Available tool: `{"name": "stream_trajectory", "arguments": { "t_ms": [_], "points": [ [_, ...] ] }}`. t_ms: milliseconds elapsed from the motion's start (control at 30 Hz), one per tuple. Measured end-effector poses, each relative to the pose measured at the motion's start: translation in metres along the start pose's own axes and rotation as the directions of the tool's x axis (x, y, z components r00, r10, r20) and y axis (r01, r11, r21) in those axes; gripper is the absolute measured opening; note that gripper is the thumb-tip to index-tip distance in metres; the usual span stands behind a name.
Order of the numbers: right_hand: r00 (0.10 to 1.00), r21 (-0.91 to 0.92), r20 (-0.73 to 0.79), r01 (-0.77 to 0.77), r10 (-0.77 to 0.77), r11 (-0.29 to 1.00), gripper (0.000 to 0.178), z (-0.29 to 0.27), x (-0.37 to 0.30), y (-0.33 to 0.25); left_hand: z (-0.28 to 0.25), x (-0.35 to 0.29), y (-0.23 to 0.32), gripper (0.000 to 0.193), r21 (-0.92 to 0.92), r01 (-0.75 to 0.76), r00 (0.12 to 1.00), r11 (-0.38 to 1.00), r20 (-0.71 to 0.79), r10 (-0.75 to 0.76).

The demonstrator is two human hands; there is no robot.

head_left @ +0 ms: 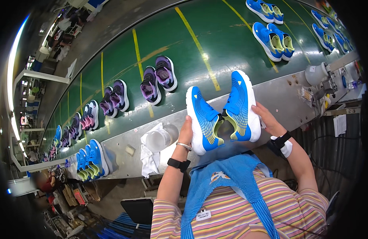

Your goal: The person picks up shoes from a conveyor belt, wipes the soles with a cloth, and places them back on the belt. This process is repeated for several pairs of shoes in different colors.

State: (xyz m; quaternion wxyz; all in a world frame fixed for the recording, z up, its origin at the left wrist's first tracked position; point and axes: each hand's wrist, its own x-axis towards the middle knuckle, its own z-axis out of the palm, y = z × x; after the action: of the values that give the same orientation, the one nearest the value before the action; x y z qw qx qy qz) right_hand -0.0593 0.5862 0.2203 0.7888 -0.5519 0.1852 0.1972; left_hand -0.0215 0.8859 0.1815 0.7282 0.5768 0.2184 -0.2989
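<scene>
The left hand [186, 131] is gripping one blue shoe [203, 113], the right hand [267, 118] its mate [239, 97]; the hands are holding apart, over the bench [279, 93]. Neither shoe is resting down yet; other pairs [267, 40] are already standing on the belt [228, 51], more blue shoes [96, 159] sitting at the left.

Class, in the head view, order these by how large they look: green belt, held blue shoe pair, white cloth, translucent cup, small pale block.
1. Green belt
2. Held blue shoe pair
3. White cloth and translucent cup: too alike to rank
4. Small pale block
</scene>
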Motion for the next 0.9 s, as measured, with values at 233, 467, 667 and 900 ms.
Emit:
{"name": "stream_trajectory", "arguments": {
  "t_ms": [233, 467, 667, 900],
  "points": [
    [0.999, 0.129, -0.031, 0.029, -0.025, 0.991, 0.052, 0.009, -0.004, 0.003, 0.003, -0.006, 0.008, 0.054, -0.183, 0.077, 0.997, 0.980, 0.027, -0.074],
    [0.992, 0.751, 0.122, -0.110, 0.028, 0.651, 0.053, 0.056, 0.006, 0.019, 0.004, 0.023, -0.033, 0.050, -0.735, 0.215, 0.945, 0.643, 0.323, 0.054],
    [0.990, 0.770, 0.140, -0.110, 0.001, 0.628, 0.049, 0.056, 0.010, 0.038, 0.026, 0.021, -0.034, 0.050, -0.738, 0.221, 0.930, 0.637, 0.357, 0.091],
    [0.848, -0.559, -0.405, 0.066, -0.342, 0.826, 0.020, 0.010, -0.006, 0.045, 0.008, 0.043, -0.080, 0.051, 0.105, 0.015, 0.987, 0.994, -0.160, 0.002]
  ]
}}
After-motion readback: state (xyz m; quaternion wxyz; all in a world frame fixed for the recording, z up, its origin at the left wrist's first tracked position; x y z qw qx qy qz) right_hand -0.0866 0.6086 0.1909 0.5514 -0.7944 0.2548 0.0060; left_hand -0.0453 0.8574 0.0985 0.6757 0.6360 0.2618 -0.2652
